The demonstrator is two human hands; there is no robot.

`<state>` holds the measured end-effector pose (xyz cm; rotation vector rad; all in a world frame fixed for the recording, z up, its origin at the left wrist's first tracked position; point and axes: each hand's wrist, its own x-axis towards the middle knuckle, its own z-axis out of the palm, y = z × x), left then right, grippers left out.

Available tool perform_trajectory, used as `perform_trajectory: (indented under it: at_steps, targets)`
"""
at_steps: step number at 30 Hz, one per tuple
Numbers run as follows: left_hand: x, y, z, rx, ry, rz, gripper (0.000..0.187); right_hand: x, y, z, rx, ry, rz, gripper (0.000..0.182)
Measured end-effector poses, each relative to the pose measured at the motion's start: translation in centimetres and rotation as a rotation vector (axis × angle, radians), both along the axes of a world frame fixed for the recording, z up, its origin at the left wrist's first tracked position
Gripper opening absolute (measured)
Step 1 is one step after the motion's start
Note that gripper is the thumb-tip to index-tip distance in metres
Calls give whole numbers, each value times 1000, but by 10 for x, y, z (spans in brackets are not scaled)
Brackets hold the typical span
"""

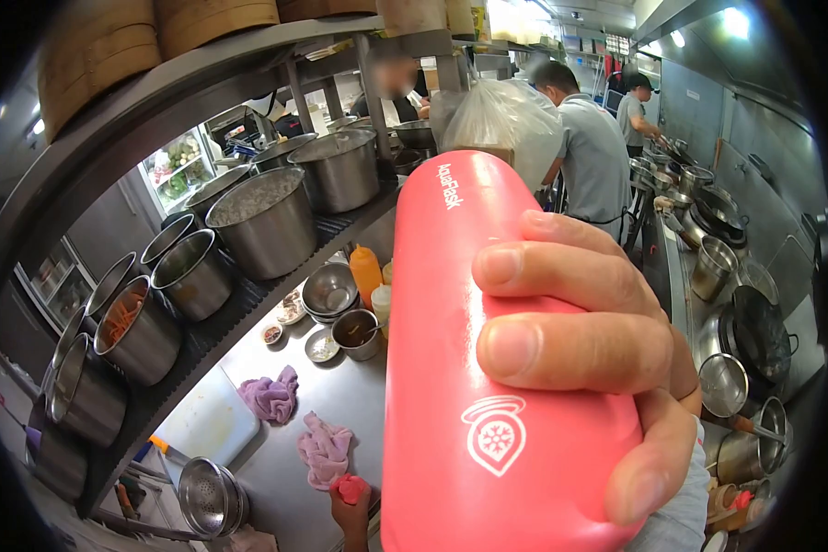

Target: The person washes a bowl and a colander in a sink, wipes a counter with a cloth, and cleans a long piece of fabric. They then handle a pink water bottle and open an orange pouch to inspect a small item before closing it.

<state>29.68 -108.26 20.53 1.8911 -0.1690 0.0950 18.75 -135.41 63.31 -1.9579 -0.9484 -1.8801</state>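
A large coral-red insulated water bottle (451, 368), printed with a white logo and the word AquaFlask, fills the middle of the view very close to the camera. My right hand (598, 322) is wrapped around its right side, fingers across the front. The bottle is raised and tilted; its near end runs out of the frame. Lower down, my left hand (351, 520) is closed on a small red bottle cap (349, 488), just above the steel counter. Beside that hand lies a crumpled pink cloth (325, 451).
A purple cloth (271, 396), a cutting board (207, 423) and steel colanders (210, 497) are on the counter (281, 501). Steel pots (262, 221) line the shelf at left. Co-workers (593, 147) stand ahead. Pans and woks (754, 336) occupy the right side.
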Motion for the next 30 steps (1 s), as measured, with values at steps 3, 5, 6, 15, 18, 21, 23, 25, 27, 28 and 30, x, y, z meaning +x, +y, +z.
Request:
perform_trajectory:
  at_steps: [3, 5, 6, 15, 18, 21, 23, 25, 27, 28, 30]
  targets:
    - [0, 0, 3, -8, 28, 1, 52, -1, 8, -8, 100, 11, -40, 62]
    - [-1, -1, 3, -46, 28, 2, 52, -2, 5, -8, 89, 15, -24, 62]
    - [-1, -2, 4, -45, 32, 3, 51, -2, 4, -8, 81, 13, -18, 62]
    - [-4, 0, 10, 15, 39, 6, 51, 0, 2, 0, -15, -12, -2, 65]
    - [-2, -1, 8, 3, 26, 9, 51, 0, 0, 5, -71, -12, 16, 66]
    - [-2, -2, 9, 11, 17, 17, 51, 1, 2, 2, -54, -11, 19, 65]
    - [-3, -2, 11, 13, 25, 20, 51, 1, 5, 1, -41, -9, 14, 65]
    - [-1, -1, 5, 9, 23, 18, 51, 0, 7, 0, -32, -6, 11, 65]
    - [-1, 1, 2, 0, 18, 12, 50, 1, 8, 0, -19, -4, 12, 65]
    - [-1, 1, 2, -9, 13, 6, 50, 1, 8, 0, -14, -3, 10, 65]
    - [-1, 1, 5, -6, 13, 3, 50, 0, 9, 0, -4, -4, 9, 64]
